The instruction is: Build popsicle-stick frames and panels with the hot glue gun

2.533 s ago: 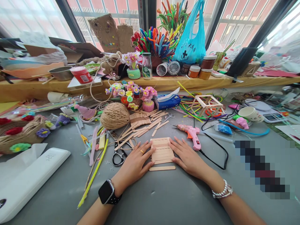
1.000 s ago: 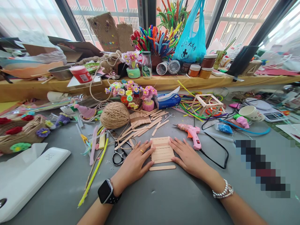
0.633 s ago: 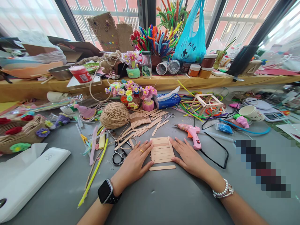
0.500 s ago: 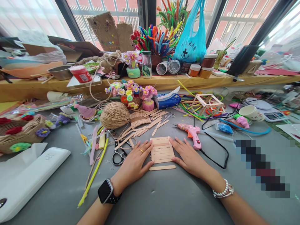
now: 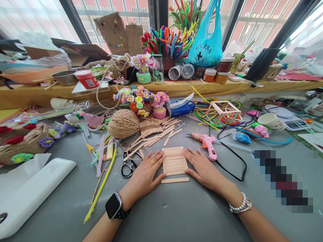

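Flat raft of pale wooden craft sticks laid side by side, lying on the grey tabletop near its front edge, with one loose pale wooden stick just below it and slightly apart. Left hand flat on the table against the raft's left edge, fingers stretched out and lightly spread, gripping nothing; gold ring on one finger, black smartwatch on the wrist. Right hand flat against the right edge, fingers likewise extended and open, clasping nothing; silver bead bracelet on the wrist. Just right of that hand, pink hot-glue gun with black cord trailing away. Left of the left hand, black-handled scissors among scattered loose wooden sticks. Farther back, round ball of tan twine, and a small open frame of wooden sticks. At far left, white plastic tray.
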The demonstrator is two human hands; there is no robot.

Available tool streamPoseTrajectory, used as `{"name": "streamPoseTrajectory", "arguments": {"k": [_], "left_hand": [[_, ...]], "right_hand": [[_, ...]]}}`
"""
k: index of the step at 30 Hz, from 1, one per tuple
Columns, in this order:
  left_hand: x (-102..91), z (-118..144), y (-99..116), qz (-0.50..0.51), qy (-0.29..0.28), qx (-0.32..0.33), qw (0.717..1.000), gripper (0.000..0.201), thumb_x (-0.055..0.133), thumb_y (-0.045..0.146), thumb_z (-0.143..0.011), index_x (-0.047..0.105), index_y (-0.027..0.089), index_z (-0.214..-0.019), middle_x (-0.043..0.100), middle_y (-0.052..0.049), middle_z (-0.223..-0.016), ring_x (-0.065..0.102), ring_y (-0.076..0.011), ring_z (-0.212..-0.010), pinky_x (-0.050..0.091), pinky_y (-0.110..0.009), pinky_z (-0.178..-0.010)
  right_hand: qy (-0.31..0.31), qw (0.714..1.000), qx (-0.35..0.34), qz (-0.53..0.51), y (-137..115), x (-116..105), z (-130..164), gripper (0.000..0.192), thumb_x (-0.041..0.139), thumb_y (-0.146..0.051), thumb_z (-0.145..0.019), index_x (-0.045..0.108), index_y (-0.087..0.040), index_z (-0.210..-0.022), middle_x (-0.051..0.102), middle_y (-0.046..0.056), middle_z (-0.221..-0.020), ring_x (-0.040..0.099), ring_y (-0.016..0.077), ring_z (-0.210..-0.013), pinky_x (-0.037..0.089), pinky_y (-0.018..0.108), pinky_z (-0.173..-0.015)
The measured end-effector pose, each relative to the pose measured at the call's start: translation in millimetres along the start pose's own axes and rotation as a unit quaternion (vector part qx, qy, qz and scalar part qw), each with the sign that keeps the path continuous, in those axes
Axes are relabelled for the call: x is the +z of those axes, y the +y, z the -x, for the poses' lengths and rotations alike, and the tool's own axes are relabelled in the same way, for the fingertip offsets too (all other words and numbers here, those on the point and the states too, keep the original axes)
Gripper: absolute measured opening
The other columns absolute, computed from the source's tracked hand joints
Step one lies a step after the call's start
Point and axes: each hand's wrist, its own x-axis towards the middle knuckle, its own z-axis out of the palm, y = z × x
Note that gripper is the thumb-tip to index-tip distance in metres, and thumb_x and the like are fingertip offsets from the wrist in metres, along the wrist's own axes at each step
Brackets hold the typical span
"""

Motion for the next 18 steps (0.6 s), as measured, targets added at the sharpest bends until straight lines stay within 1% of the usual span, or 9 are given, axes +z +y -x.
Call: {"name": "streamPoseTrajectory", "arguments": {"k": [5,10,18], "left_hand": [[0.6,0.2,0.0,0.002,0.004,-0.001,1.0,0.049,0.037,0.036,-0.086,0.031,0.015,-0.129,0.034,-0.009,-0.135,0.027,-0.0219,-0.125,0.025,-0.045,-0.102],[0.0,-0.3,1.0,-0.001,-0.006,-0.004,1.0,0.048,0.036,0.036,-0.086,0.031,0.014,-0.128,0.033,-0.009,-0.136,0.026,-0.0218,-0.126,0.024,-0.045,-0.103],[0.9,0.3,0.0,0.004,-0.003,-0.007,1.0,0.049,0.036,0.036,-0.086,0.031,0.014,-0.129,0.032,-0.009,-0.136,0.026,-0.0214,-0.126,0.024,-0.045,-0.103]], "right_hand": [[-0.002,1.0,-0.004,-0.001,0.1,-0.7,-0.4,0.055,0.031,-0.045,-0.086,0.018,-0.024,-0.135,0.027,0.004,-0.139,0.022,0.0217,-0.127,0.021,0.049,-0.101],[-0.005,1.0,-0.001,0.003,-1.0,-2.3,-0.7,0.054,0.03,-0.045,-0.086,0.021,-0.023,-0.134,0.027,0.003,-0.139,0.023,0.0217,-0.127,0.021,0.049,-0.101],[0.0,1.0,-0.006,-0.004,0.1,-1.1,-0.4,0.055,0.032,-0.044,-0.086,0.018,-0.024,-0.135,0.027,0.004,-0.139,0.022,0.0218,-0.127,0.022,0.05,-0.101]]}}
